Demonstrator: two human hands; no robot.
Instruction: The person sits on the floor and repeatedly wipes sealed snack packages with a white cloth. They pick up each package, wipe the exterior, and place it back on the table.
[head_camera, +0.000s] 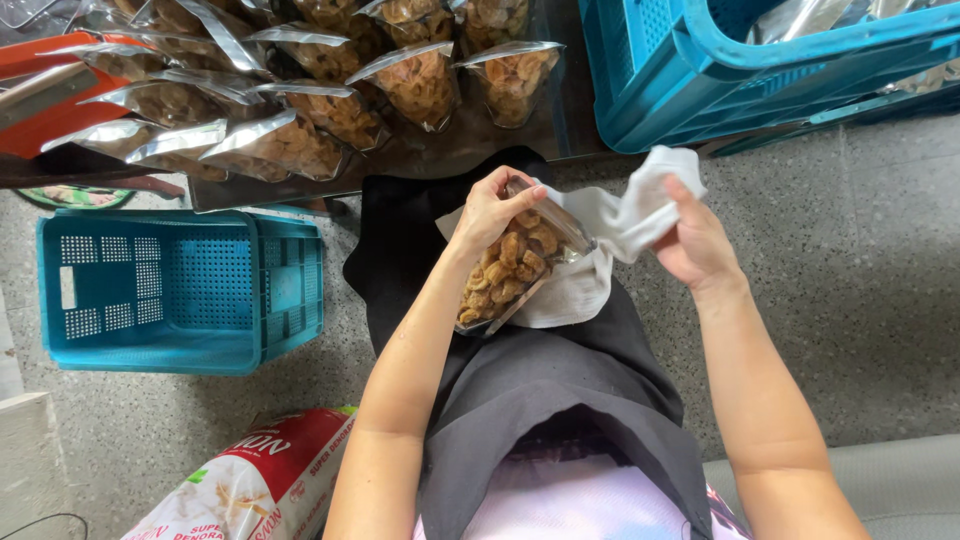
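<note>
While I sit with a dark apron (560, 390) over my lap, an empty blue crate (180, 290) stands on the floor at my far left, with a red and white printed sack (265, 480) lying nearer me. Above the crate, a worktop (440, 150) carries rows of clear snack bags with silver tops (290, 140). My left hand (490, 210) is clamped on the top of a clear bag of fried snacks (510, 265), which rests tilted on my lap. A white cloth (610, 230) lies under that bag and runs up to my right hand (695, 245), whose fingers are pinched shut on its bunched end. Another blue crate (720, 70) sits at the upper right.
</note>
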